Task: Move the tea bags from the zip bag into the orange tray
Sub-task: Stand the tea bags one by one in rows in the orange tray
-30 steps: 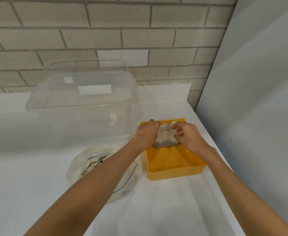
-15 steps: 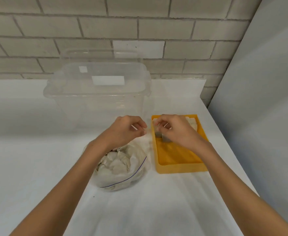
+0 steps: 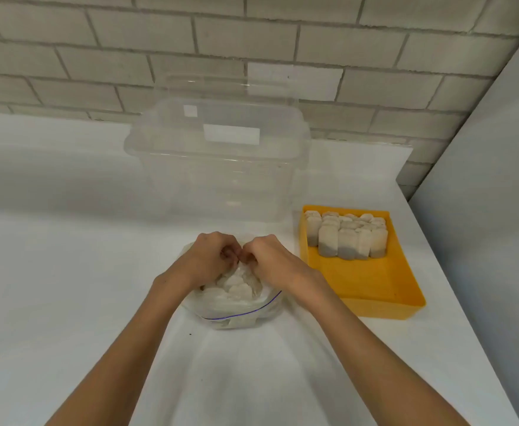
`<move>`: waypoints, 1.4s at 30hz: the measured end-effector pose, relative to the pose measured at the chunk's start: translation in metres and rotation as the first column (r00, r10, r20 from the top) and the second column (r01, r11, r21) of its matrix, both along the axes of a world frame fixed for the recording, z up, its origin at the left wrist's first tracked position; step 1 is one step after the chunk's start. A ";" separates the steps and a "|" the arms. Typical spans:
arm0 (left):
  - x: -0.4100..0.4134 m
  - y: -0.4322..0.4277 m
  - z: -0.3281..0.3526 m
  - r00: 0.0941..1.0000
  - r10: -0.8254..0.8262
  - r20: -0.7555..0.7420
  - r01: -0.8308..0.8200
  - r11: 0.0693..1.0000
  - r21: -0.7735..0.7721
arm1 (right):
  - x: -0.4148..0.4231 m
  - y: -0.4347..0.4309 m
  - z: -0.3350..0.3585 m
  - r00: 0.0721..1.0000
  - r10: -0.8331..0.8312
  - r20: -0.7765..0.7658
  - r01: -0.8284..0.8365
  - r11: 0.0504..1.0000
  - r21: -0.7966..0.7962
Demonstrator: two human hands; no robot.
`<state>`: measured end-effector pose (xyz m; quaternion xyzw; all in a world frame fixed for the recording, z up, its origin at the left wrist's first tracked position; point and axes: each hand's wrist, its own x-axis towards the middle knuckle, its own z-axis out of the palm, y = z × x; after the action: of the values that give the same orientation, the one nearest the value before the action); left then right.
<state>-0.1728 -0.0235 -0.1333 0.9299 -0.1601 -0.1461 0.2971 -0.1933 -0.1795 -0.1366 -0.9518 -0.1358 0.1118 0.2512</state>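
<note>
A clear zip bag [image 3: 240, 315] with a blue seal line lies open on the white table, holding a heap of pale tea bags [image 3: 236, 284]. My left hand [image 3: 209, 260] and my right hand [image 3: 271, 260] are both down in the bag's mouth, side by side. Their fingers are curled into the heap and pinch tea bags where the fingertips meet. To the right is the orange tray [image 3: 375, 285]. Several tea bags [image 3: 347, 238] stand upright in rows at its far end, and its near half is bare.
A large clear plastic bin [image 3: 218, 167] stands just behind the zip bag, left of the tray. A brick wall runs along the back. A grey panel [image 3: 482, 210] borders the table's right edge, close to the tray.
Both hands left the orange tray and moved left into the zip bag. The tea bags they were arranging now stand in the tray. The view shifted right and down.
</note>
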 end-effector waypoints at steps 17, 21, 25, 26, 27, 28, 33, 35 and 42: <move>-0.023 0.007 -0.007 0.968 0.212 -0.134 -0.247 0.897 -0.366 | -0.005 -0.006 -0.014 0.988 -0.151 -0.040 0.156 0.971 0.184; -0.032 0.010 0.002 0.953 0.200 -0.226 -0.289 0.821 -0.492 | -0.004 -0.010 -0.008 0.951 -0.302 -0.068 0.299 0.837 0.458; -0.037 0.008 0.007 0.920 0.170 -0.354 -0.362 0.717 -0.596 | -0.007 -0.012 0.003 0.895 -0.400 -0.197 0.426 0.635 0.645; -0.038 0.008 0.007 0.913 0.152 -0.378 -0.371 0.694 -0.616 | -0.007 -0.012 0.006 0.886 -0.406 -0.224 0.442 0.594 0.672; -0.039 0.007 0.008 0.905 0.132 -0.405 -0.383 0.669 -0.637 | -0.008 -0.012 0.008 0.878 -0.411 -0.246 0.456 0.560 0.691; -0.040 0.005 0.009 0.895 0.113 -0.431 -0.397 0.641 -0.657 | -0.009 -0.011 0.010 0.870 -0.415 -0.264 0.468 0.532 0.706; -0.041 0.000 0.011 0.868 0.115 -0.484 -0.468 0.518 -0.716 | -0.016 -0.015 0.016 0.880 -0.351 -0.320 0.462 0.477 0.748; -0.042 -0.001 0.011 0.851 0.105 -0.515 -0.499 0.465 -0.731 | -0.019 -0.017 0.017 0.899 -0.295 -0.325 0.435 0.507 0.744; -0.041 -0.019 0.000 0.840 0.354 -0.411 -0.536 0.422 -0.731 | -0.023 -0.011 0.013 0.919 -0.337 -0.205 0.364 0.522 0.772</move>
<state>-0.2138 -0.0423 -0.1332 0.6685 0.0734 -0.0590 0.7377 -0.2166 -0.1910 -0.1233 -0.7437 0.0268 0.0006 0.6679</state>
